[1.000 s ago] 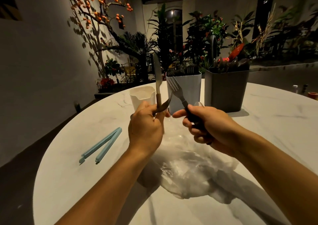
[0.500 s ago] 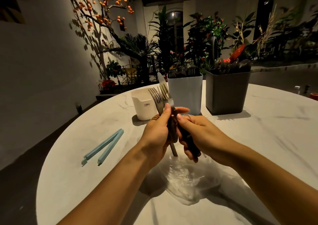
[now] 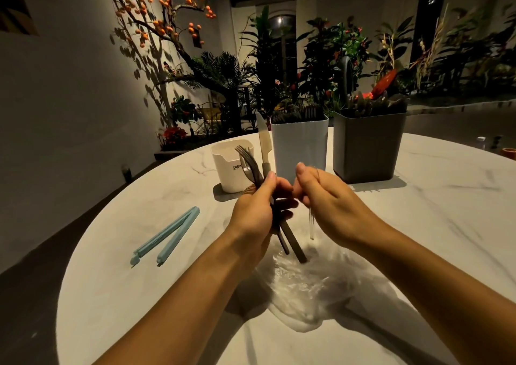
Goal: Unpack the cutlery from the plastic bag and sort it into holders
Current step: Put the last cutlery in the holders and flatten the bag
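My left hand (image 3: 251, 213) grips a bundle of dark-handled cutlery above the table: two forks (image 3: 247, 163) with tines up and a knife (image 3: 264, 144) with its blade up. The handles stick out below the fist over the crumpled clear plastic bag (image 3: 315, 289). My right hand (image 3: 332, 205) hovers just right of the bundle with its fingers loosely curled. A thin clear strip hangs under it down to the bag; whether it is pinched I cannot tell. Behind stand a cream holder (image 3: 226, 169), a white holder (image 3: 298, 141) and a dark grey holder (image 3: 368, 146), the last two with cutlery.
A light blue bag clip (image 3: 167, 236) lies open on the left of the round marble table (image 3: 432, 225). Small items sit at the far right edge. Plants and a wall stand behind the table.
My right hand passed its fork into the left hand's bundle and let go, then drew a little to the right. The bundle now stands more upright.
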`<state>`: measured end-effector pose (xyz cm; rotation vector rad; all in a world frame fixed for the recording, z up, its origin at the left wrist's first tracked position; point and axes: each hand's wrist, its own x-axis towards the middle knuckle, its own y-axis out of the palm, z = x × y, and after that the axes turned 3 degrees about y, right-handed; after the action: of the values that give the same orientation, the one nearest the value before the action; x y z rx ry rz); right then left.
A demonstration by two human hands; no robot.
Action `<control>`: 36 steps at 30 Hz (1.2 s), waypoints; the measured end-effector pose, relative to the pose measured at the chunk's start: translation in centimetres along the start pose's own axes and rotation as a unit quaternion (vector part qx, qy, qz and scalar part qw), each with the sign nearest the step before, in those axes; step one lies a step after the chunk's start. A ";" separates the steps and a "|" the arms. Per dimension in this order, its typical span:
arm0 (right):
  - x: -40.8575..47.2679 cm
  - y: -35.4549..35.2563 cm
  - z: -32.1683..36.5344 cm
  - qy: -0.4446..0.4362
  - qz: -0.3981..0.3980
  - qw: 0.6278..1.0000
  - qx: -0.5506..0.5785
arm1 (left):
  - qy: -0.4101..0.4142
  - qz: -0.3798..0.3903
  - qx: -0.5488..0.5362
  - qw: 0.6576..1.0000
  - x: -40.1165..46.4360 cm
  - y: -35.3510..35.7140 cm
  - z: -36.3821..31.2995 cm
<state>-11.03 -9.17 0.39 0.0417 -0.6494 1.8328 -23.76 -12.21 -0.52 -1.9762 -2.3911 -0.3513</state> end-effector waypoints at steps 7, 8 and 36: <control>0.4 0.0 -0.1 0.058 0.010 0.992 0.116 | -0.025 0.119 0.017 0.992 -0.9 0.8 -0.4; 0.3 0.1 -0.1 0.057 0.016 0.993 0.104 | -0.041 0.130 0.012 0.991 -0.9 0.8 -0.4; 2.1 -5.1 3.6 0.022 -0.092 0.986 0.135 | 0.079 0.043 0.177 0.980 0.9 3.1 -2.4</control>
<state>-8.30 -7.89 6.18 0.2326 -0.3511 1.7253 -21.27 -11.26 2.41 -1.8105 -2.0901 -0.0686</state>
